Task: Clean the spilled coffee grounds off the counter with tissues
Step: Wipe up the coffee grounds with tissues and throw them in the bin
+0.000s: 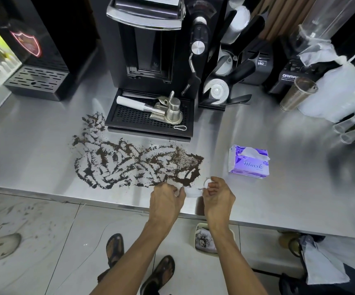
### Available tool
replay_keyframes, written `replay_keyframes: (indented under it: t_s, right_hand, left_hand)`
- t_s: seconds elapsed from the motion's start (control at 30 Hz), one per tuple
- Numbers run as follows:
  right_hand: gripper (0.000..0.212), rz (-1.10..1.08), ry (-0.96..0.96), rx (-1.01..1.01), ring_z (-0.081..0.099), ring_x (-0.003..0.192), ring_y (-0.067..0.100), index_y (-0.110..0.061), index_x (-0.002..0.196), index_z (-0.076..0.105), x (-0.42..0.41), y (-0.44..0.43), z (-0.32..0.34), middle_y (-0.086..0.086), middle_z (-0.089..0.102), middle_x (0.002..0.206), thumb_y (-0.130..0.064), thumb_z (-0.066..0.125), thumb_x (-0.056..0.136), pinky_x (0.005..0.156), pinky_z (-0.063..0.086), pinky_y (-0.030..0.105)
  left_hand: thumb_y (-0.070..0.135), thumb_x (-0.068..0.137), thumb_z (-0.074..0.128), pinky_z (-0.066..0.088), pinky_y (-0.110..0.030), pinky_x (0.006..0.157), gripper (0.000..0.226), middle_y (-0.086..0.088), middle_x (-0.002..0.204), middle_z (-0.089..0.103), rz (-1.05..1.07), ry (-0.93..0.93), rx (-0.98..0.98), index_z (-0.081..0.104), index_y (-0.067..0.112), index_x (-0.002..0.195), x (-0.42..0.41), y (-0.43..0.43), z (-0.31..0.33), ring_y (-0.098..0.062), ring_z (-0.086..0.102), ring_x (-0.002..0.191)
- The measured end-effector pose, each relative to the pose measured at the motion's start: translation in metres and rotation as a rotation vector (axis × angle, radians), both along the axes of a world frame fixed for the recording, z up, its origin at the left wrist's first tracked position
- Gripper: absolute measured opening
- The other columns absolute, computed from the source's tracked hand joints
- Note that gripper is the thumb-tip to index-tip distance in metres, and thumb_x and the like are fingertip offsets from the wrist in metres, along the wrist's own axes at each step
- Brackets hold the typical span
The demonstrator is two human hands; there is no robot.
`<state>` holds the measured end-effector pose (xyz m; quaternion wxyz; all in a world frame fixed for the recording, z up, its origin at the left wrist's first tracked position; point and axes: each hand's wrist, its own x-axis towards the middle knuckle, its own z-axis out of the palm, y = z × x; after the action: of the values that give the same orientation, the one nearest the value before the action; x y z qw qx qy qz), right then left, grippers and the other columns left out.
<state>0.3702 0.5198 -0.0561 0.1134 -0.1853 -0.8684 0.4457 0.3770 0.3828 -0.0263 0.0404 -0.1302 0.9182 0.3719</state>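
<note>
Dark coffee grounds [129, 162] lie smeared in streaks across the steel counter [289, 192], in front of the espresso machine. A white tissue [192, 191] is stretched between my two hands near the counter's front edge, at the right end of the spill. My left hand [167, 199] grips its left end and my right hand [218, 195] grips its right end. A purple tissue pack [249, 161], with a sheet poking out of its top, sits on the counter to the right of the grounds.
The black espresso machine [149, 45] has a drip tray [149, 120] holding a portafilter. A holder of lids [219, 90], a blender [293, 69], a metal cup [297, 93] and plastic bags stand at the back right. A small bin [204, 239] sits on the floor under the counter edge.
</note>
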Motion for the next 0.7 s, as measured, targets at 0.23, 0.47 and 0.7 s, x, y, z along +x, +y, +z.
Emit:
replay_keyframes:
  t_s: [0.23, 0.47, 0.7]
  right_hand:
    - [0.039, -0.007, 0.007, 0.013, 0.063, 0.069, 0.015, -0.007, 0.114, 0.063, 0.002, 0.000, -0.002, 0.004, 0.066, 0.084, 0.007, 0.070, 0.079, 0.073, 0.053, 0.020]
    - [0.043, 0.006, 0.015, 0.022, 0.064, 0.074, 0.018, -0.006, 0.123, 0.061, -0.011, -0.006, -0.006, 0.005, 0.068, 0.091, 0.007, 0.065, 0.082, 0.081, 0.056, 0.031]
    - [0.052, 0.086, 0.019, 0.103, 0.066, 0.088, 0.023, -0.007, 0.133, 0.054, -0.032, -0.010, -0.013, 0.008, 0.070, 0.108, 0.009, 0.059, 0.083, 0.089, 0.054, 0.040]
  left_hand:
    - [0.020, 0.081, 0.077, 0.053, -0.021, 0.068, 0.023, -0.009, 0.086, 0.074, 0.076, -0.031, 0.086, 0.074, 0.002, 0.096, -0.005, 0.005, -0.005, -0.012, 0.060, 0.063]
    - [0.013, 0.084, 0.072, 0.045, -0.012, 0.069, 0.018, -0.006, 0.104, 0.067, 0.130, 0.023, 0.129, 0.073, 0.004, 0.100, -0.010, 0.008, -0.016, -0.011, 0.060, 0.070]
    - [0.009, 0.089, 0.063, 0.052, -0.025, 0.087, 0.016, -0.006, 0.102, 0.066, 0.109, 0.108, 0.145, 0.068, 0.001, 0.102, -0.024, 0.007, -0.025, -0.021, 0.065, 0.090]
